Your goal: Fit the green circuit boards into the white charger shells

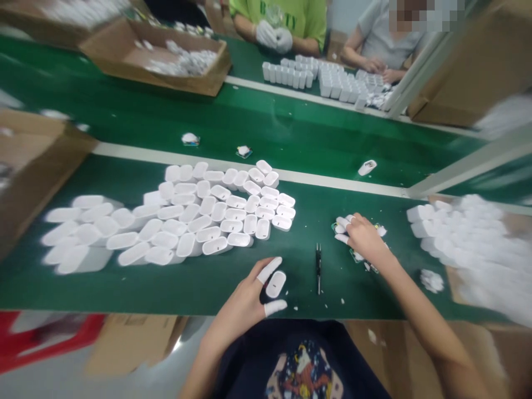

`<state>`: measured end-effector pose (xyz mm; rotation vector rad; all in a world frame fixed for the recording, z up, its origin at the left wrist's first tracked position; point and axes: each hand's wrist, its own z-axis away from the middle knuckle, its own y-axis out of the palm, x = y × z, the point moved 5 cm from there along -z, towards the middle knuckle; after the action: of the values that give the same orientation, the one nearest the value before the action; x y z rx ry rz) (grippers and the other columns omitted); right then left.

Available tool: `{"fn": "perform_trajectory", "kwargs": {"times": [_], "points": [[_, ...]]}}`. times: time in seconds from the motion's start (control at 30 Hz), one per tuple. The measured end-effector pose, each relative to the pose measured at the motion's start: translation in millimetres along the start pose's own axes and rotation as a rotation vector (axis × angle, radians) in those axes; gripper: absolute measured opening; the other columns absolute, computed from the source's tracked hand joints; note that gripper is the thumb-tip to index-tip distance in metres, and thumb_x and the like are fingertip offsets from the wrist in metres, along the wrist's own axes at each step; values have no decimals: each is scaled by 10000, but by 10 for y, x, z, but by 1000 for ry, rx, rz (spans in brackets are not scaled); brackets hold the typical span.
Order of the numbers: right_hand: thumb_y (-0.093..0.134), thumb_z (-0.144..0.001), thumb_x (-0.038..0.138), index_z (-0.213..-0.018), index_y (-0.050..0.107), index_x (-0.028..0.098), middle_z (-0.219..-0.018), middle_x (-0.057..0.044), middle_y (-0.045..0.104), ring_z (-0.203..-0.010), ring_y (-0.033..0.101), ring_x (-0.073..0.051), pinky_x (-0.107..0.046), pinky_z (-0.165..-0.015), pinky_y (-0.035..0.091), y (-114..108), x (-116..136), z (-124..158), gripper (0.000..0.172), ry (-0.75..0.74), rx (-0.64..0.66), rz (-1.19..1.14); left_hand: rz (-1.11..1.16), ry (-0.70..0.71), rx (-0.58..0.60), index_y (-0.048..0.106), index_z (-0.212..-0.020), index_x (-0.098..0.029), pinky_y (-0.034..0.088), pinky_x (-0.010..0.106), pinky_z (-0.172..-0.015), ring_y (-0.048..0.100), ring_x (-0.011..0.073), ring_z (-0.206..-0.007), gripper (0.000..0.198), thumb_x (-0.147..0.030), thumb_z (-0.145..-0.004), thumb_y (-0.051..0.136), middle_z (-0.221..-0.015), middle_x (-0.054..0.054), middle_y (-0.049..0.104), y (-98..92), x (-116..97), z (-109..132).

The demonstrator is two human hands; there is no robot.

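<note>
My left hand (pixel 245 296) rests at the table's near edge, thumb and index finger spread apart in white finger cots. Between them stands a small white plastic casing (pixel 275 285), its open end facing up; the fingertips do not close on it. My right hand (pixel 366 239), also with white finger cots, reaches into a small group of green circuit boards (pixel 356 255) with white pieces on them. Its fingertips are closed on one circuit board (pixel 334 226), partly hidden by the fingers. Black tweezers (pixel 318 269) lie on the green table between my hands.
Many white casings (pixel 199 221) stand in rows at left. A blurred heap of casings (pixel 465 238) lies at right beside a small white pile (pixel 432 281). Beyond a pale rail, boards (pixel 190 139) and a casing (pixel 367 168) sit on a green belt. Two people work opposite.
</note>
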<state>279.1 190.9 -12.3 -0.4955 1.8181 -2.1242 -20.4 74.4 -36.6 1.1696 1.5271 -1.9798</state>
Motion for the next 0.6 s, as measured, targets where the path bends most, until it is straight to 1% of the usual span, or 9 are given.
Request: {"fn": "perform_trajectory", "kwargs": {"times": [0.03, 0.1, 0.17, 0.2, 0.3, 0.4, 0.47, 0.53, 0.6], "points": [[619, -976, 157, -1024, 800, 78, -1023, -262, 767, -1056, 652, -413, -532, -914, 556, -3, -3, -4, 203, 36, -16, 5, 7, 1, 12, 428, -1581, -313, 640, 388, -988, 742, 296, -1198, 828, -182, -846, 785, -1520, 125, 594, 2, 1, 7], [626, -973, 184, -1024, 797, 59, -1087, -303, 756, -1108, 635, -451, -561, -926, 543, -10, 2, -7, 218, 79, -51, -10, 27, 6, 23, 418, -1593, -301, 671, 361, -866, 785, 241, -949, 843, -150, -839, 763, -1423, 122, 664, 15, 11, 12], [631, -957, 160, -1057, 796, 87, -1163, -272, 761, -1114, 653, -413, -520, -960, 545, -7, 7, -12, 207, 83, -75, -59, 42, 11, 15, 472, -1559, -272, 671, 340, -757, 740, 192, -735, 766, -125, -850, 723, -1261, 101, 739, 29, 23, -3], [629, -943, 138, -1042, 798, 105, -1141, -245, 775, -1085, 673, -387, -492, -963, 552, -3, 3, -16, 199, 80, -85, -90, 48, 12, 11, 523, -1517, -256, 666, 336, -741, 724, 183, -699, 701, -119, -855, 708, -1197, 89, 758, 37, 26, -17], [593, -911, 97, -947, 799, 120, -999, -207, 799, -974, 722, -355, -472, -924, 581, -12, -25, -18, 210, 89, -135, -187, 65, 20, -6, 651, -1367, -229, 660, 355, -839, 766, 215, -844, 533, -125, -849, 722, -1173, 90, 769, 40, 5, -52], [578, -933, 157, -997, 785, 123, -1048, -207, 804, -986, 757, -360, -509, -923, 607, -125, 34, 80, 220, 113, -247, -296, 86, 57, -88, 659, -1342, -225, 625, 407, -991, 755, 268, -1097, 526, -157, -836, 784, -1241, 111, 742, -25, -84, -43], [589, -969, 226, -1066, 764, 165, -1093, -164, 811, -978, 784, -315, -473, -900, 638, -254, 211, 239, 209, 109, -320, -383, 112, 117, -159, 640, -1367, -232, 613, 415, -1022, 735, 279, -1157, 547, -191, -847, 808, -1257, 115, 723, -87, -185, -14], [616, -994, 262, -1112, 739, 231, -1098, -97, 822, -966, 805, -264, -408, -841, 669, -404, 508, 453, 173, 59, -404, -564, 153, 192, -209, 623, -1389, -243, 625, 384, -985, 742, 269, -1125, 563, -218, -862, 819, -1244, 107, 713, -135, -306, 15], [689, -974, 230, -1149, 731, 294, -1077, -56, 830, -1043, 805, -274, -425, -869, 679, -562, 853, 675, 192, -69, -537, -934, 198, 259, -231, 604, -1416, -256, 631, 353, -957, 747, 262, -1118, 575, -232, -883, 816, -1254, 108, 709, -160, -427, 31]]}}
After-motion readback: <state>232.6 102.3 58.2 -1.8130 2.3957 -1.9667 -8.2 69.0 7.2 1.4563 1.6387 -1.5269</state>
